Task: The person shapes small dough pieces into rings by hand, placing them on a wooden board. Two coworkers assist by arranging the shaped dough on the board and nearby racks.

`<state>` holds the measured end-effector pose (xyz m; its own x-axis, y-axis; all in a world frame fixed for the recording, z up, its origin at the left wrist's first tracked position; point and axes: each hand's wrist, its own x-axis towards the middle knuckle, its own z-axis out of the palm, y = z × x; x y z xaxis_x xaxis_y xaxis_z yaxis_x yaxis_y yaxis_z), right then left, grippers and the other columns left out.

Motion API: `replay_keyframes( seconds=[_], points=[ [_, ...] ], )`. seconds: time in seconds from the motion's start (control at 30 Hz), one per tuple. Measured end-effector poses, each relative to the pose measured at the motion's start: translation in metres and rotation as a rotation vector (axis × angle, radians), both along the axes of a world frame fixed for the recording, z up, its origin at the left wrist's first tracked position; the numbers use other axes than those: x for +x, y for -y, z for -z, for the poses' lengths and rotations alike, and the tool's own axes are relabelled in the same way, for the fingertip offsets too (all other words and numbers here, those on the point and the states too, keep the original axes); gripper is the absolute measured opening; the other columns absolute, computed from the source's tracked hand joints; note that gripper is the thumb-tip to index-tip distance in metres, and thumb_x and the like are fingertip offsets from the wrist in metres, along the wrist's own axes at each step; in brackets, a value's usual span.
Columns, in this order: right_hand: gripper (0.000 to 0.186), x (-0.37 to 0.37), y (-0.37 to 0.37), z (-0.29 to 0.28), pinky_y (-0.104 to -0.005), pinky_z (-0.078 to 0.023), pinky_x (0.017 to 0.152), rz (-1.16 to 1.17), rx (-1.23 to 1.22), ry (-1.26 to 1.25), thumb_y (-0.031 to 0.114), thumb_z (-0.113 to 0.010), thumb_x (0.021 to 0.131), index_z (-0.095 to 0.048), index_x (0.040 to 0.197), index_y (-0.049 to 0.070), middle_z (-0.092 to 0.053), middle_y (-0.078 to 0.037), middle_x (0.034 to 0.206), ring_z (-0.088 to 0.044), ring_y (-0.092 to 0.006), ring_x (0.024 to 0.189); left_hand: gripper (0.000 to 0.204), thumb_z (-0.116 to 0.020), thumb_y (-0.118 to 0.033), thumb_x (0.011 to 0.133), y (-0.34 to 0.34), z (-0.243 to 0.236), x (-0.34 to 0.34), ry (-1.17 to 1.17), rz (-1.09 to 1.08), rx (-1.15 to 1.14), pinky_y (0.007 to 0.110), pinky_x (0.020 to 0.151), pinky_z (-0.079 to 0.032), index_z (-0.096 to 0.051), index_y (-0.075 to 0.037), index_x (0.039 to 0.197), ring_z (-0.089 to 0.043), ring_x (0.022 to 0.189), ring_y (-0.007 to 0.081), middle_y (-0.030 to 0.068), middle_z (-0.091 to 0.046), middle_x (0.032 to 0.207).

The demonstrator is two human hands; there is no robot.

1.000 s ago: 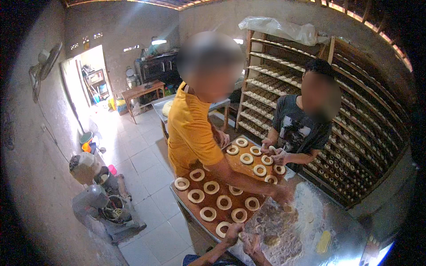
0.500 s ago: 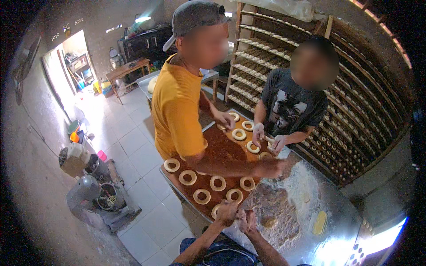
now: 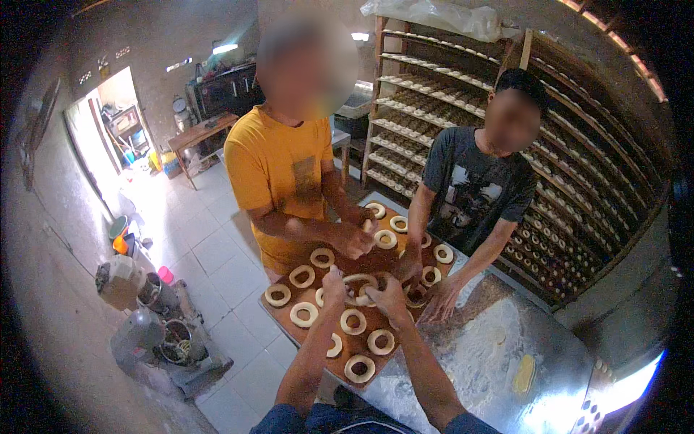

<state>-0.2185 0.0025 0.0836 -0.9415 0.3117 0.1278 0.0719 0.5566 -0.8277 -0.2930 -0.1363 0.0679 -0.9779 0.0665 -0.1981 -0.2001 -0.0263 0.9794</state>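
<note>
My left hand (image 3: 334,288) and my right hand (image 3: 389,299) reach out over the middle of a brown board (image 3: 334,267). Between them is a pale dough ring (image 3: 361,278), its left side at my left fingers and its right side in my right fingers. Both hands look closed on it, though the fingertips are partly hidden. Other raw rings lie spread on the board around my arms. One ring (image 3: 359,369) sits at the near corner, and another ring (image 3: 353,322) lies just below my hands.
A floury metal table (image 3: 477,354) extends right, bearing a flat yellow dough piece (image 3: 523,374). Across the board, a person in an orange shirt (image 3: 278,173) handles dough; one in a dark shirt (image 3: 470,173) reaches onto it. Racks (image 3: 434,105) of dough stand behind; mixers (image 3: 155,318) stand left.
My hands have moved forward from the board's near edge to its middle and spread apart around a ring. The orange-shirted person's arm has drawn back; the dark-shirted person now reaches down to the board.
</note>
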Motion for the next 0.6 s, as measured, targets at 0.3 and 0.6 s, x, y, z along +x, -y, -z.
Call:
replay_keyframes(
  seconds=[0.3,0.6],
  points=[
    [0.047,0.155,0.003,0.070,-0.0392,-0.053,0.069,-0.039,0.064,0.246,0.020,-0.066,0.081,-0.054,0.123,0.003,-0.066,-0.021,0.090,-0.068,-0.0309,0.078,0.020,-0.049,-0.010,0.086,0.053,0.093,0.035,-0.675,-0.166,-0.986,0.050,0.086,-0.040,-0.057,0.001,0.101,-0.052,0.097,0.0393,0.0193,-0.056,0.103],
    [0.019,0.327,-0.071,0.078,-0.0475,-0.049,0.071,0.658,0.292,0.362,0.021,-0.067,0.081,-0.066,0.094,0.007,-0.066,-0.019,0.090,-0.063,-0.0372,0.078,0.020,-0.053,-0.013,0.087,-0.029,0.054,0.114,-0.685,0.356,-0.433,0.045,0.084,-0.042,-0.058,-0.002,0.102,-0.055,0.094,0.0336,0.0159,-0.060,0.096]
  ],
)
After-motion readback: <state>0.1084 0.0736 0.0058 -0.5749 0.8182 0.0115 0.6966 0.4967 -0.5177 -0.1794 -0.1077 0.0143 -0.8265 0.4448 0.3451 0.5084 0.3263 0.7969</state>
